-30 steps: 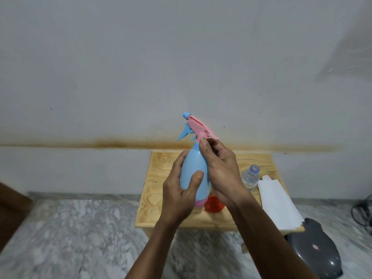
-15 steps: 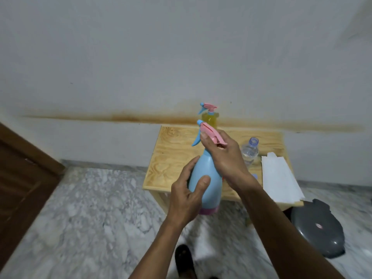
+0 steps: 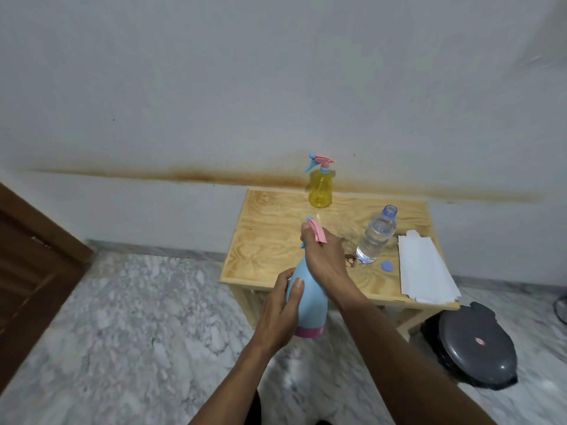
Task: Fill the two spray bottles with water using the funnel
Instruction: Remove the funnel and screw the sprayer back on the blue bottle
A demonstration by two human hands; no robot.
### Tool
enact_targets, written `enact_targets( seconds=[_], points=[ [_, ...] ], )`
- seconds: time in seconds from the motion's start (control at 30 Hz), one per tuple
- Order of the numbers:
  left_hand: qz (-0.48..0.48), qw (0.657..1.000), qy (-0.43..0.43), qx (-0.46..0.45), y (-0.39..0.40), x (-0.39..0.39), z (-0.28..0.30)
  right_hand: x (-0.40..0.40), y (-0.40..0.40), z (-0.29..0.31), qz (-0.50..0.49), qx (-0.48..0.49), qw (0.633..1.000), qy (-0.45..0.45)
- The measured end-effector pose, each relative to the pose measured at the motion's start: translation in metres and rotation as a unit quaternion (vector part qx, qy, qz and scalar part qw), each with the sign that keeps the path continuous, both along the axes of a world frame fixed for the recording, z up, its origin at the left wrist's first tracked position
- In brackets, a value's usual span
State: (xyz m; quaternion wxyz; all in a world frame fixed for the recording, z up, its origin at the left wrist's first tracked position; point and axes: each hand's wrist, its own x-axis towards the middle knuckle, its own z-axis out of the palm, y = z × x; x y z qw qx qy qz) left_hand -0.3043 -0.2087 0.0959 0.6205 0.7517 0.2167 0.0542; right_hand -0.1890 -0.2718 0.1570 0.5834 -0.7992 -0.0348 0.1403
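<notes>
My left hand (image 3: 280, 311) grips blue spray bottle (image 3: 306, 299) body steady so right hand (image 3: 322, 253) can clamp round its pink trigger head (image 3: 316, 230), prob to twist it. Yellow spray bottle (image 3: 320, 187) waits at 12 o'clock, open water bottle (image 3: 376, 236) at 2, w/ cap (image 3: 387, 266) off for pouring.

grainy wood table (image 3: 276, 240) — marble floor (image 3: 138, 317)

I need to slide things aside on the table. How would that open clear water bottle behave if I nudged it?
The water bottle stands tall and narrow on the wooden table, so a high push would likely tip it. With its cap off, it would probably spill. It looks mostly full, so fairly heavy; push low.
</notes>
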Motion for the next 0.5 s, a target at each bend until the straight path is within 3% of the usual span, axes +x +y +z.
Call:
enact_targets(
  seconds=[0.23,0.5],
  points=[
    [0.017,0.999,0.037,0.025,0.038,-0.012,-0.034,-0.012,0.036,-0.039,-0.012,-0.022,0.990,0.138],
    [0.017,0.999,0.037,0.016,0.062,-0.014,-0.062,-0.012,0.069,-0.066,-0.046,-0.069,0.986,0.146]
  ],
)
